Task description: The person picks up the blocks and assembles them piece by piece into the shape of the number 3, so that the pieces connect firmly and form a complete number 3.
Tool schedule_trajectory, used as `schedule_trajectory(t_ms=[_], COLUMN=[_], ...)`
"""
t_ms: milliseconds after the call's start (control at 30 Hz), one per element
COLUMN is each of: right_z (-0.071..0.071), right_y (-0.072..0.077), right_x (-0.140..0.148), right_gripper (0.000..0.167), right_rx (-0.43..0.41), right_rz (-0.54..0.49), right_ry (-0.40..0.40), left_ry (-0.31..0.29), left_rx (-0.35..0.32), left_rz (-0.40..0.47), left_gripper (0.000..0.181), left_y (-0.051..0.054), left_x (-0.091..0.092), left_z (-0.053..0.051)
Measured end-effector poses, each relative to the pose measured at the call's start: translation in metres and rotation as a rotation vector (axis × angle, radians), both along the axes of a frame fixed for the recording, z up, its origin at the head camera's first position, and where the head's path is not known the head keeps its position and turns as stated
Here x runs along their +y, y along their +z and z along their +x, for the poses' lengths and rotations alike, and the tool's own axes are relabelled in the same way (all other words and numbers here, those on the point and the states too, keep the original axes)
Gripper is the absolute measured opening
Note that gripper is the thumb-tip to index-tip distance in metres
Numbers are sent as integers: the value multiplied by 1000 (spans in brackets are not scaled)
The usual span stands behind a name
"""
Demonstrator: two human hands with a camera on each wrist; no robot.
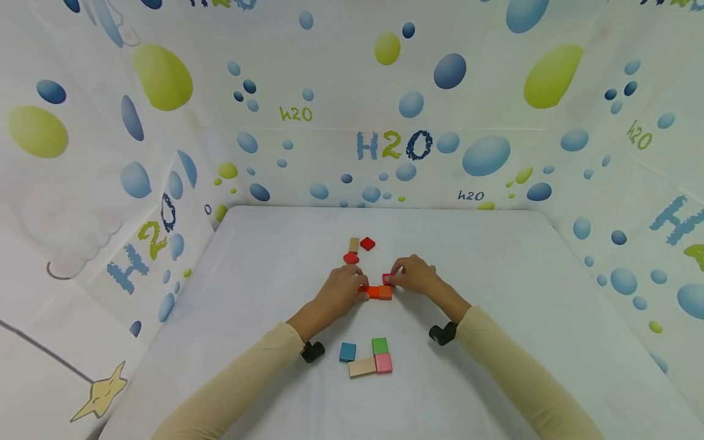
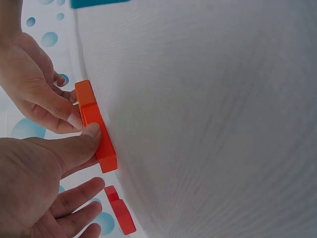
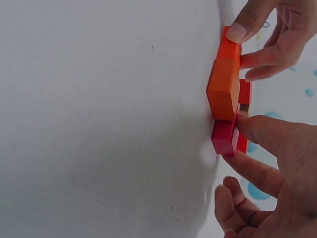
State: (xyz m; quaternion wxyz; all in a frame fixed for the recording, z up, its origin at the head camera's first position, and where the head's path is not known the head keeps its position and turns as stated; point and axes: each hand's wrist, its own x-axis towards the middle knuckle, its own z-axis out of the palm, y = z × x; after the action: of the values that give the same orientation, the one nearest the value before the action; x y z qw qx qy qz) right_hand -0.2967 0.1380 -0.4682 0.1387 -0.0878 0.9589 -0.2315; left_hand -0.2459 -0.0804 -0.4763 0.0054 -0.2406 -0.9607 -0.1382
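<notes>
A white table (image 1: 495, 250) is spread beneath both hands. Between the hands, a long red-orange block (image 1: 373, 293) is pinched by the thumb and fingers of the left hand (image 1: 342, 291). On the near side of both hands, a long wooden block (image 1: 362, 368) is laid, with a pink block (image 1: 384, 363), a green block (image 1: 379, 346) and a blue block (image 1: 348, 352) near it. An orange block (image 3: 223, 91) is set against the red-orange block's right-hand end. A crimson block (image 3: 225, 137) is gripped by the right hand (image 1: 416, 275), seemingly touching the orange block, though partly covered by fingers. Beyond the left hand, 2 red blocks (image 1: 368, 244) are seen.
</notes>
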Motion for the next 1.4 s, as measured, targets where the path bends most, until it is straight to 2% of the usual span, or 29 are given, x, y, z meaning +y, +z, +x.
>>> schedule_trajectory(t_ms=[567,733,833,1000,1200,1400], right_z=[5,1,-7,-28,-54,-77], right_y=[5,7,5,3,15,12], right_x=[2,-1,-5,-15,-31,-50], right_gripper=[28,28,30,34,39,38], right_rx=[10,24,48,85,69,72], right_rz=[7,0,3,15,39,37], right_ry=[19,14,8,-31,-83,-105], left_ry=[-10,-12,-12,-11,-17,-29], left_rx=[-11,-14,-10,-1,1,26], left_rz=[7,15,12,5,-2,-16], left_gripper=[28,27,27,27,27,26], left_y=[5,5,5,6,9,10], left_x=[0,-2,-3,-2,-1,-1], left_z=[3,2,2,3,6,7])
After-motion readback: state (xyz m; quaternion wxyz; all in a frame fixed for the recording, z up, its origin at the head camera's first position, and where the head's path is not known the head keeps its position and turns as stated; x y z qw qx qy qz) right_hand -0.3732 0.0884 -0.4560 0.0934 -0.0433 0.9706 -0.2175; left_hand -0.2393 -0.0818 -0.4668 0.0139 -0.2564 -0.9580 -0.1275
